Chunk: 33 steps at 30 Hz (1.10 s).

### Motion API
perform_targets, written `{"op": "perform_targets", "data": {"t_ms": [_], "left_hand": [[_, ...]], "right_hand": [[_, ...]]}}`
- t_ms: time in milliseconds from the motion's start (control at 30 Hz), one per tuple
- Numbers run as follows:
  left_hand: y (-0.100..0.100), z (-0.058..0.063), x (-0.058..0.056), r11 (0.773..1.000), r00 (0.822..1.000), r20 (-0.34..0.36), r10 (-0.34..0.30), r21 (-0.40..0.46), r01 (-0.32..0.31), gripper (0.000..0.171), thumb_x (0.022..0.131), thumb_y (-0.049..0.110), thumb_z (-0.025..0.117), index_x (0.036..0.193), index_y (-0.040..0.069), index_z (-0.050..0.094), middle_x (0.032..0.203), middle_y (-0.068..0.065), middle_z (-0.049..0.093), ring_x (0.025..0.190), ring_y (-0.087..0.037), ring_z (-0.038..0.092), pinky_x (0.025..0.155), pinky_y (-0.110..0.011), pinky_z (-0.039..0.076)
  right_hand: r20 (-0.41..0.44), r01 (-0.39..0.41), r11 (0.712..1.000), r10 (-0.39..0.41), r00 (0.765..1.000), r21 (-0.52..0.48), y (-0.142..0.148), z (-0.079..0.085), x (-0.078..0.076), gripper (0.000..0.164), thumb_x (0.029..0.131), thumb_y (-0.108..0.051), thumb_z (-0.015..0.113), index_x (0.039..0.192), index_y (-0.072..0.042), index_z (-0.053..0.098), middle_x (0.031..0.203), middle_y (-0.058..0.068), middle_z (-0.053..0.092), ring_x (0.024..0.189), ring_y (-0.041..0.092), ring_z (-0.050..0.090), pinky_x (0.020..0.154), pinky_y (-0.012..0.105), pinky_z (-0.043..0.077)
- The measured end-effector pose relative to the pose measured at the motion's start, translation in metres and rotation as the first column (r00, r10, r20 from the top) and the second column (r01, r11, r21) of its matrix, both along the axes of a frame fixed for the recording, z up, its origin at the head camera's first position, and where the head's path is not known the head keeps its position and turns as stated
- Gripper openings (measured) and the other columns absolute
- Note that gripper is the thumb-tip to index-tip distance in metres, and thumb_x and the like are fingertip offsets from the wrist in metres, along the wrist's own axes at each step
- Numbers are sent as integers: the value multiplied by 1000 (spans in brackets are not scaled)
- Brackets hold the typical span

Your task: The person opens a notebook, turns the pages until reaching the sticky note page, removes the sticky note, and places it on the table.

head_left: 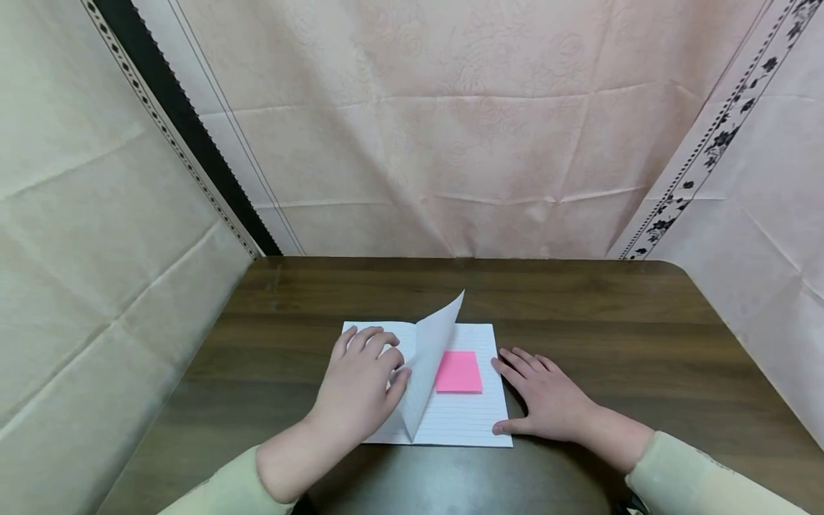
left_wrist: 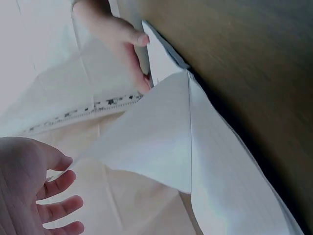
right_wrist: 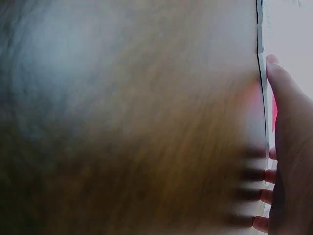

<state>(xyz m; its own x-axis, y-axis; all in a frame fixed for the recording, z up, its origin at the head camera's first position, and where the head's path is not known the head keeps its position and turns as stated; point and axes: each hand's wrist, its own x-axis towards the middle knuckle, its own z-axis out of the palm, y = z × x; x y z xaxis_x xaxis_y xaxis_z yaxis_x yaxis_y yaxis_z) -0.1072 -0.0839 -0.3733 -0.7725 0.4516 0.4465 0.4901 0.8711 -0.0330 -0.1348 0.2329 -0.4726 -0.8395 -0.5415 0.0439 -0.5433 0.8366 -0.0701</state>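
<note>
An open notebook (head_left: 465, 422) with lined pages lies on the table. One page (head_left: 430, 372) stands raised from the fold, its upper corner pointing up. My left hand (head_left: 362, 383) is over the left side; in the left wrist view its thumb and index finger (left_wrist: 61, 182) pinch the edge of that page. A pink sticky note (head_left: 460, 373) sits on the right-hand page, its left part hidden behind the raised page. My right hand (head_left: 550, 397) rests at the notebook's right edge, thumb and fingertips on the border, fingers fairly straight.
The brown wooden table (head_left: 644, 343) reaches back to a pale cloth curtain (head_left: 450, 143). More cloth hangs at the left (head_left: 116, 286) and right, the right one with a black floral border (head_left: 714, 143).
</note>
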Motion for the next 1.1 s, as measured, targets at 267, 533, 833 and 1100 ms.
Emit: {"op": "perform_targets", "data": {"t_ms": [267, 533, 833, 1100], "left_hand": [[-14, 0, 3, 1000, 999, -18, 28, -3, -28, 14, 84, 32, 58, 74, 23, 62, 103, 4, 59, 112, -20, 48, 107, -48, 21], [-25, -3, 5, 997, 997, -31, 71, 7, -71, 14, 84, 30, 57, 73, 23, 62, 103, 3, 60, 114, -25, 47, 105, -50, 23], [-43, -15, 9, 986, 986, 25, 165, 16, -165, 16, 84, 28, 58, 70, 21, 61, 100, -1, 60, 108, -26, 49, 104, -52, 22], [-62, -33, 16, 968, 963, 98, 252, -34, -250, 17, 81, 27, 59, 67, 18, 58, 98, -3, 60, 104, -31, 50, 102, -55, 23]], "right_hand": [[6, 3, 1000, -3, 1000, -8, 1, 1, 2, 105, 66, -86, 41, 147, -22, 26, 151, 1, 25, 139, 25, 21, 107, 49, 22], [15, 6, 1000, -6, 1000, -3, 0, 1, 2, 105, 66, -86, 40, 147, -22, 25, 152, 1, 24, 139, 25, 21, 107, 49, 21], [40, 19, 1000, -19, 999, -2, 0, 1, 2, 106, 65, -86, 41, 147, -22, 24, 152, 1, 23, 139, 25, 19, 107, 49, 19], [25, 9, 1000, -9, 1000, -10, 0, 0, 1, 105, 66, -86, 41, 147, -22, 25, 152, 1, 24, 139, 25, 20, 107, 49, 20]]}}
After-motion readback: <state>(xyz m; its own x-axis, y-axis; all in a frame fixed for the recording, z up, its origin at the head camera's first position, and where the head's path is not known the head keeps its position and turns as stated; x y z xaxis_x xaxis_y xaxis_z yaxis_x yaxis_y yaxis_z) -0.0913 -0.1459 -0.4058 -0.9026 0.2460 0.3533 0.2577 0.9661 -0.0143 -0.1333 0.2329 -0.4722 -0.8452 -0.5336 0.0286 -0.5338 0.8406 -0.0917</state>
